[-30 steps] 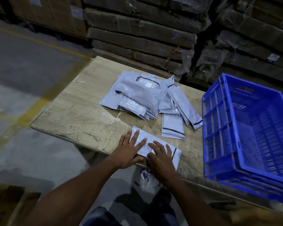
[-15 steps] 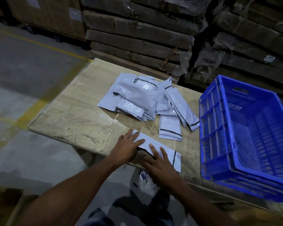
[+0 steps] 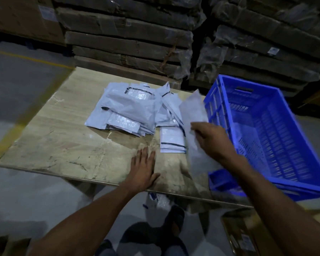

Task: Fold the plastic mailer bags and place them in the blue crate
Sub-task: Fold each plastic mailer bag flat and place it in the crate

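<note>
My right hand (image 3: 213,140) grips a folded grey mailer bag (image 3: 194,115), blurred by motion, lifted above the table just left of the blue crate (image 3: 288,115). My left hand (image 3: 142,169) rests flat and open on the wooden table (image 3: 63,143) near its front edge. A loose pile of grey mailer bags (image 3: 131,109) lies at the table's middle. A small stack of folded bags (image 3: 172,141) sits just right of the pile. The crate stands tilted at the table's right end, and its inside looks bare.
Stacks of wrapped cardboard (image 3: 129,39) rise behind the table. A cardboard box (image 3: 244,235) stands on the floor at the lower right. Yellow floor lines (image 3: 18,124) run along the left. My foot (image 3: 174,220) shows below the table edge.
My right hand has lifted the folded bag off the table and swung it right, toward the crate. My left hand has let go and now lies flat on the table.
</note>
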A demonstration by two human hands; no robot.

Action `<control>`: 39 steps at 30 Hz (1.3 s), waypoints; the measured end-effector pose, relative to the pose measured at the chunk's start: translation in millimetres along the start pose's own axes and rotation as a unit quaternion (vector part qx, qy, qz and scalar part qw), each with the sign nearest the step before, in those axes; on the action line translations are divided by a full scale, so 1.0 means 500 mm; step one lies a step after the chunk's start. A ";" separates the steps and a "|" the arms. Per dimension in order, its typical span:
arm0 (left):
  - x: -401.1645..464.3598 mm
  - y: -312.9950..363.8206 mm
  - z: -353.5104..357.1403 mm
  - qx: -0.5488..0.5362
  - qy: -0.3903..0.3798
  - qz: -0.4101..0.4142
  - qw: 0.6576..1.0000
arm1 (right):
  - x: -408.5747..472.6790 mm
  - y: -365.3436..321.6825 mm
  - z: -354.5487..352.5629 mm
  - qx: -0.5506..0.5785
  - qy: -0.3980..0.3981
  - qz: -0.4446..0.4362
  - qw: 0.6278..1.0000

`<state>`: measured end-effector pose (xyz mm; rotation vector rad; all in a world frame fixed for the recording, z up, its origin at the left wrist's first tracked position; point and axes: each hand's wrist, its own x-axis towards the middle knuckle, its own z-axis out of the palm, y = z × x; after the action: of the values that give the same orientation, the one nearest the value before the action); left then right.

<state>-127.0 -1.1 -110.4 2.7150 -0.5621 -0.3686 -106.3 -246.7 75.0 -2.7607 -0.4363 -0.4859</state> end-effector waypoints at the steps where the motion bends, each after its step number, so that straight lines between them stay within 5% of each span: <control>1: 0.009 0.022 0.001 0.009 -0.010 0.003 1.000 | 0.003 0.019 -0.029 0.000 0.020 0.014 1.000; 13: 0.123 0.176 -0.017 0.021 -0.101 -0.041 0.994 | -0.041 0.287 -0.232 -0.054 0.098 0.143 0.983; 18: 0.165 0.170 -0.002 0.031 -0.177 -0.081 0.980 | -0.086 0.386 -0.183 -0.137 -0.051 0.194 0.970; 25: 0.169 0.184 -0.010 0.029 -0.208 -0.099 0.973 | -0.104 0.420 -0.029 -0.111 -0.245 0.244 0.932; 32: 0.166 0.194 -0.021 0.030 -0.216 -0.121 0.968 | -0.079 0.422 0.046 -0.083 -0.275 0.199 0.937; 39: 0.169 0.191 -0.016 0.016 -0.217 -0.125 0.968 | -0.086 0.409 0.036 -0.018 -0.199 0.140 0.970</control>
<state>-81.3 -117.1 -82.4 2.7473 -0.3311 -1.0446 -69.4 -436.7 -6.2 -2.8881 -0.1177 0.1343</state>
